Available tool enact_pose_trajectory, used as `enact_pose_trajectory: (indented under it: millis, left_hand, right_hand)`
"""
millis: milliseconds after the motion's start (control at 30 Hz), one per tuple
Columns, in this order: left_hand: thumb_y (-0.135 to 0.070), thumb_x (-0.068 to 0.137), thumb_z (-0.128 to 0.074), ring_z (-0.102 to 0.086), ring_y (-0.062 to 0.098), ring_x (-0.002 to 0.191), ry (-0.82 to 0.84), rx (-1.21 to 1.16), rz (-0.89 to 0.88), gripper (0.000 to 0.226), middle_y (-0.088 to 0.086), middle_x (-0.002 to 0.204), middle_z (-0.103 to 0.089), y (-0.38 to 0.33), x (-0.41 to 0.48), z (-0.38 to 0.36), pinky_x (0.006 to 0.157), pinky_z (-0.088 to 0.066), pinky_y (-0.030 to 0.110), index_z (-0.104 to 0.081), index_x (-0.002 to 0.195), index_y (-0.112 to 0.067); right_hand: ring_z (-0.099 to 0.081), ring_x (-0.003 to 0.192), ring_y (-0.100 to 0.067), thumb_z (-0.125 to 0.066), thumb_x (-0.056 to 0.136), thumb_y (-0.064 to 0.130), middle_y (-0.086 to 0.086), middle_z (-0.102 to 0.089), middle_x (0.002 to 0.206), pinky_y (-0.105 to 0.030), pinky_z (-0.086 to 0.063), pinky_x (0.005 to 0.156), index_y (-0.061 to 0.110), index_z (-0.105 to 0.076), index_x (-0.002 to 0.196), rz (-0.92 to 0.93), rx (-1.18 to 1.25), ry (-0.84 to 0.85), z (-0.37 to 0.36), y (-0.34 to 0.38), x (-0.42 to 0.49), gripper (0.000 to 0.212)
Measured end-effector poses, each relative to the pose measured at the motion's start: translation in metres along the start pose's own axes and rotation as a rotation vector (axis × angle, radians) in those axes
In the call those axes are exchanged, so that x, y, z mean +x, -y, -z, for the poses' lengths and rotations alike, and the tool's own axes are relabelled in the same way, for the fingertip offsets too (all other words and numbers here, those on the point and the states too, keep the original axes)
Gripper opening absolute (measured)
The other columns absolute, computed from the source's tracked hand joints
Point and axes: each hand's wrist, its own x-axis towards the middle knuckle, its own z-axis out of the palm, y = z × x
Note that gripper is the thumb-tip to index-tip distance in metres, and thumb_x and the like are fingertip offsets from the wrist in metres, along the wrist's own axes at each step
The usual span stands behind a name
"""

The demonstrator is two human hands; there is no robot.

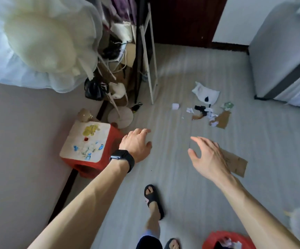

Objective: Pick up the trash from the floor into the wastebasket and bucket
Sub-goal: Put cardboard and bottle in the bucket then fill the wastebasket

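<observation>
Trash lies scattered on the grey floor ahead: a white crumpled bag (206,93), a small white paper scrap (175,106), torn paper bits around a black piece (201,109), and a brown cardboard scrap (222,120). A larger flat cardboard piece (236,163) lies just beyond my right hand (208,156), which hovers open above the floor. My left hand (136,143), with a black watch on its wrist, is held out with fingers loosely curled and nothing in it. A red bucket (215,239) with paper inside sits at the bottom right, partly hidden by my right arm.
A red stool (91,150) with a paint-stained top stands left by the wall. Behind it are a fan base (120,116), a black bag (94,88) and a cluttered rack (150,69). A grey cabinet (280,56) stands at right. My sandalled foot (153,200) is below.
</observation>
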Motion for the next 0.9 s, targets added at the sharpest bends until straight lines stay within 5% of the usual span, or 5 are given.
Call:
enact_pose_trajectory:
  millis: [500, 900]
  left_hand:
    - [-0.035, 0.095, -0.047, -0.039, 0.027, 0.136, 0.171, 0.109, -0.094, 0.054, 0.002, 0.148, -0.043, -0.069, 0.311, 0.062, 0.109, -0.033, 0.045, -0.037, 0.148, -0.029]
    - [-0.036, 0.095, -0.048, -0.045, 0.026, 0.134, 0.3, 0.13, -0.053, 0.053, 0.002, 0.147, -0.046, -0.121, 0.542, 0.018, 0.11, -0.038, 0.041, -0.037, 0.147, -0.03]
  right_hand:
    - [-0.047, 0.128, -0.029, -0.057, 0.094, 0.037, -0.002, -0.056, 0.14, -0.041, -0.043, 0.104, 0.025, -0.049, 0.142, -0.193, -0.061, 0.052, 0.06, -0.057, 0.271, 0.05]
    - [-0.045, 0.136, -0.024, -0.052, 0.098, 0.041, 0.003, -0.05, 0.148, -0.039, -0.042, 0.108, 0.026, -0.04, 0.147, -0.273, -0.036, 0.182, 0.029, -0.186, 0.457, 0.052]
